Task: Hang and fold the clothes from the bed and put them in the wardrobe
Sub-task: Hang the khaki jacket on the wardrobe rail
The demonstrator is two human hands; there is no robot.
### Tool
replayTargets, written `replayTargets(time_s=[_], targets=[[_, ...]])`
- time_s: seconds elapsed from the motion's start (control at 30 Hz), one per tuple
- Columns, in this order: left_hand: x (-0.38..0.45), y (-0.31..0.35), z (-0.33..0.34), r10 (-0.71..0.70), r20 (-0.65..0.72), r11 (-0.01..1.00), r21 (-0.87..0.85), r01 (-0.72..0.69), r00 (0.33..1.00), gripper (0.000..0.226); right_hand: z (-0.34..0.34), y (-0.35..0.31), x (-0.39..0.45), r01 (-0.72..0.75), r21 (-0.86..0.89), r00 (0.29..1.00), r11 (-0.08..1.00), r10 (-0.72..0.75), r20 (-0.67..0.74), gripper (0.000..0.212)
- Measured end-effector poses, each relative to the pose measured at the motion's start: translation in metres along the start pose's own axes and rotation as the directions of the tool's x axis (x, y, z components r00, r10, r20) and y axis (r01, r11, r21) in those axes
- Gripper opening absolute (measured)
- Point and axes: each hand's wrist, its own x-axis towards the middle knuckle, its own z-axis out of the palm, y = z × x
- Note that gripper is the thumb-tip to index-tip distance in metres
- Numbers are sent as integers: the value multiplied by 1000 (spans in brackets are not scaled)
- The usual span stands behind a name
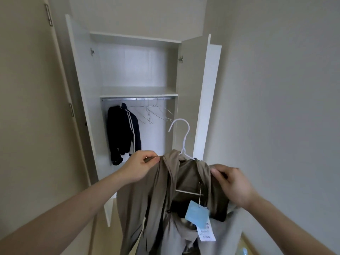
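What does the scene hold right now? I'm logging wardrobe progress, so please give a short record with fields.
held garment: beige jacket on a white hanger, paper tags attached
left hand: pinches one jacket shoulder
right hand: grips the other shoulder
wardrobe: doors open
rail: dark striped jacket hanging at its left, empty hangers beside it
jacket hung: not yet

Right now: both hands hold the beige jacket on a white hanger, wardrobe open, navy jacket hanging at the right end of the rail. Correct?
Not quite. The head view shows the navy jacket at the left end of the rail, not the right. The rest stands.
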Motion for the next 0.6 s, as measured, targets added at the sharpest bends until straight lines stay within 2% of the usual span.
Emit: replayTargets(time_s=[0.1,0.23,0.47,0.6], targets=[[8,-10,-2,14,54,1000,-6,-14,998,26,19,-36,40,90,14,996,996,-90,11,35],[22,-33,-8,12,104,999,-44,-8,995,23,50,-65,84,113,-22,992,993,-111,53,45],[42,-88,-30,-12,131,993,-117,27,991,27,96,-66,120,57,68,990,996,-65,121,41],[59,-110,-36,13,125,992,-129,3,992,25,91,-48,124,-76,99,986,992,60,153,40]])
